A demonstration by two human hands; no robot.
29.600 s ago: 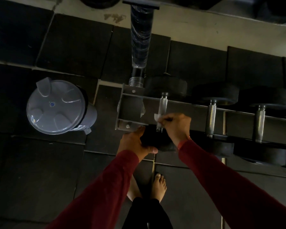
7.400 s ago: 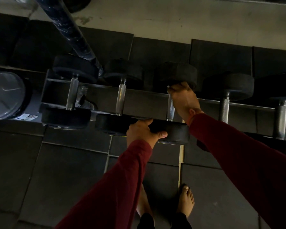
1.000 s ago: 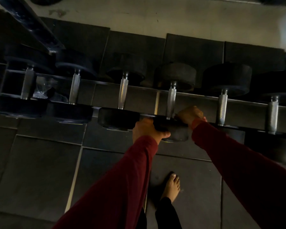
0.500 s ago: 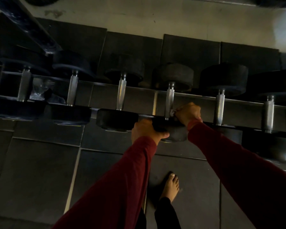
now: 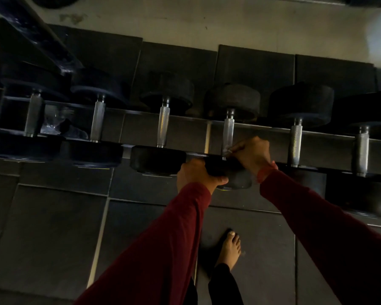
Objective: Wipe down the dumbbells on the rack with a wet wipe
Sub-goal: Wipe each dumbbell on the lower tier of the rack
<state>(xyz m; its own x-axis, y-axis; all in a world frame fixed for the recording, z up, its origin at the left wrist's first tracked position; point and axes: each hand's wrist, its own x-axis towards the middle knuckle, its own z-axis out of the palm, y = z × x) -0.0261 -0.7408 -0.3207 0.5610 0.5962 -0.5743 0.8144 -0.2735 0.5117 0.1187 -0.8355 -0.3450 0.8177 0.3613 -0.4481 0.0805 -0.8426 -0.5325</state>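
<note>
Several black dumbbells with knurled steel handles lie side by side across a low metal rack (image 5: pixel 273 128). My left hand (image 5: pixel 196 175) grips the near head of the fourth dumbbell (image 5: pixel 228 130) from the left. My right hand (image 5: pixel 252 154) pinches a small white wet wipe (image 5: pixel 227 150) against the near end of that dumbbell's handle. Only a scrap of the wipe shows between my fingers. Both arms wear dark red sleeves.
Dark rubber floor tiles lie under and in front of the rack, and my bare foot (image 5: pixel 229 249) stands on them. A dark slanted bar (image 5: pixel 37 34) rises at the upper left. Crumpled clear plastic (image 5: pixel 55 122) sits between the two leftmost dumbbells. Pale concrete floor runs behind.
My right hand with the wipe has slid from the dumbbell's near head up to the base of its handle. My left hand keeps its grip on the near head.
</note>
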